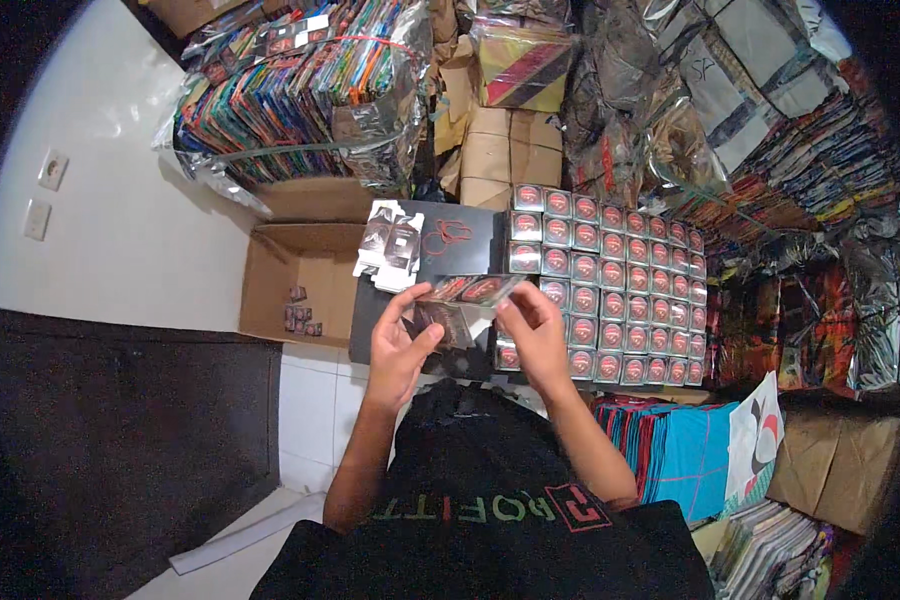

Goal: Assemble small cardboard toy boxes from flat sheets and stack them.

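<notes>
Between my two hands is a small dark printed carton (450, 322) with red marks, held above the near part of a dark table (475, 215). One end of it looks unfolded, with a pale inner flap showing. My left hand (400, 345) grips its left side, thumb on the front. The fingers of my right hand (535, 335) pinch a flap at its right end. Just beyond the left hand lies a stack of flattened white and dark cartons (392, 245). Red rubber bands (448, 237) rest beside that stack.
Rows of small dark boxes with red-marked tops (610, 270) cover the table's right side. An open cardboard box (270, 270) at the left holds several small boxes. Plastic-wrapped bundles (300, 110) crowd the back; folded blue fabric (695, 450) is stacked at the near right.
</notes>
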`<state>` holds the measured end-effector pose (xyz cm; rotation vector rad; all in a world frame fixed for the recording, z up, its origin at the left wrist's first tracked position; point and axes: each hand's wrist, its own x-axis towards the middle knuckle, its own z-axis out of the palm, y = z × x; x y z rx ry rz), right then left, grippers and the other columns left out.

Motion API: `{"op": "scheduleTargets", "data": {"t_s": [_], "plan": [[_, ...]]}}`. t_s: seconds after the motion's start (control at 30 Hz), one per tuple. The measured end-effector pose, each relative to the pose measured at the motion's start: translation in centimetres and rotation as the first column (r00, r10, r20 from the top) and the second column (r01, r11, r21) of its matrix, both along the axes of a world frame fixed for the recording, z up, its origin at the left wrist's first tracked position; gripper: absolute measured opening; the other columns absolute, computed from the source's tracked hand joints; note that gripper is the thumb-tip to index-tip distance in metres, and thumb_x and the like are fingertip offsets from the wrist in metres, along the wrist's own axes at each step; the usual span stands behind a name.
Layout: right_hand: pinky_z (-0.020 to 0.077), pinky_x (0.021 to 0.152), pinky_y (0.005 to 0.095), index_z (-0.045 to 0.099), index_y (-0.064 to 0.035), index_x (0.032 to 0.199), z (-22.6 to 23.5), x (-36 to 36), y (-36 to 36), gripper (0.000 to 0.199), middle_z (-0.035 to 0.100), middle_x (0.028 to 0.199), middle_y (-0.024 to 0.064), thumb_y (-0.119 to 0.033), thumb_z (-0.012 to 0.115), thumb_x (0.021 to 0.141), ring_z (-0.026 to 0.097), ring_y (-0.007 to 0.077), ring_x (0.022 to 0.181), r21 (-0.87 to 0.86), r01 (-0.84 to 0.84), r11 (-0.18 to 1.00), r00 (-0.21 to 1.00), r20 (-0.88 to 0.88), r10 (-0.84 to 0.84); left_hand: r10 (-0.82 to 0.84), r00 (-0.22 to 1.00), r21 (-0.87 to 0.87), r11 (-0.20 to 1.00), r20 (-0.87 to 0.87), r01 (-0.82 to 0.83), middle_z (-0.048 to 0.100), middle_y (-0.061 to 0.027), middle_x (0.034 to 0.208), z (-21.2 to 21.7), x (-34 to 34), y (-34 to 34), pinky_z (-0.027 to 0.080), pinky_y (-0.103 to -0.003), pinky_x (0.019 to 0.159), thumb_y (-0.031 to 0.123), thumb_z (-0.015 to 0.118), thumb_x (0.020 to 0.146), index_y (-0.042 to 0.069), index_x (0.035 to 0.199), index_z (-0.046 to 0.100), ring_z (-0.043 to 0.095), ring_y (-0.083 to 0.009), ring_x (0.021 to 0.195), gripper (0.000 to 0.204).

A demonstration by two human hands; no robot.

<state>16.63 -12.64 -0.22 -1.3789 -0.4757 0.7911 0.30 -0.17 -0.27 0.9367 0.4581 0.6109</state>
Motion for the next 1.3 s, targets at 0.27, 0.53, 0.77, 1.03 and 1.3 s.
{"op": "scheduleTargets", "data": {"t_s": [0.27, 0.53, 0.77, 1.03, 1.3], "plan": [[0.0531, 0.077, 0.0279, 0.077, -0.0022, 0.105, -0.6, -0.2, -1.4, 0.022, 0.077, 0.095, 0.0073, -0.016, 0.081, 0.089, 0.069, 0.0130, 0.087, -0.084, 0.139, 0.987, 0.942, 0.319, -0.106, -0.014, 0.992, 0.285, 0.957, -0.126, 0.050, 0.061, -0.0100, 0.125, 1.5, 1.1, -0.9, 0.052, -0.028, 0.098, -0.005, 0.077, 0.087, -0.003, 0.139, 0.055, 0.061, -0.0144, 0.111, 0.057], [0.0485, 0.069, 0.0252, 0.071, 0.0002, 0.101, -1.2, -1.0, -2.1, 0.011, 0.071, 0.094, 0.0018, -0.009, 0.071, 0.096, 0.059, 0.0061, 0.080, -0.080, 0.265, 0.961, 0.932, 0.275, -0.234, 0.090, 0.979, 0.363, 0.932, -0.182, -0.018, 0.060, -0.0082, 0.123, 2.5, 1.9, -0.9, 0.054, -0.026, 0.090, -0.005, 0.078, 0.085, -0.002, 0.135, 0.059, 0.060, -0.0132, 0.110, 0.054], [0.0405, 0.048, 0.0213, 0.072, 0.0018, 0.105, 0.7, 0.5, -4.3, 0.026, 0.072, 0.084, 0.0064, -0.023, 0.067, 0.102, 0.056, 0.0071, 0.056, 0.025, -0.237, 0.971, 0.913, -0.335, 0.231, 0.062, 0.980, 0.301, 0.954, -0.190, -0.002, 0.062, -0.0077, 0.120, 1.5, 2.5, -1.0, 0.051, -0.028, 0.093, -0.003, 0.084, 0.082, -0.002, 0.131, 0.061, 0.060, -0.0131, 0.108, 0.055], [0.0417, 0.045, 0.0206, 0.070, 0.0017, 0.122, 2.2, -0.7, -3.9, 0.031, 0.068, 0.077, 0.0010, -0.021, 0.069, 0.101, 0.062, 0.0069, 0.057, -0.003, -0.227, 0.974, 0.963, -0.150, 0.224, 0.045, 0.967, 0.322, 0.946, -0.252, 0.041, 0.064, -0.0073, 0.118, 3.3, 3.4, -2.4, 0.059, -0.024, 0.085, -0.002, 0.079, 0.088, -0.001, 0.134, 0.059, 0.064, -0.0123, 0.108, 0.051], [0.0389, 0.045, 0.0221, 0.076, -0.0008, 0.110, 1.2, -1.1, -3.9, 0.026, 0.066, 0.070, -0.0030, -0.023, 0.076, 0.097, 0.053, 0.0026, 0.052, -0.154, 0.013, 0.988, 1.000, 0.028, -0.009, 0.039, 0.972, 0.495, 0.865, -0.234, 0.084, 0.068, -0.0101, 0.118, 3.3, 3.3, -2.9, 0.054, -0.027, 0.091, -0.002, 0.068, 0.095, -0.002, 0.138, 0.057, 0.064, -0.0125, 0.107, 0.044]]}}
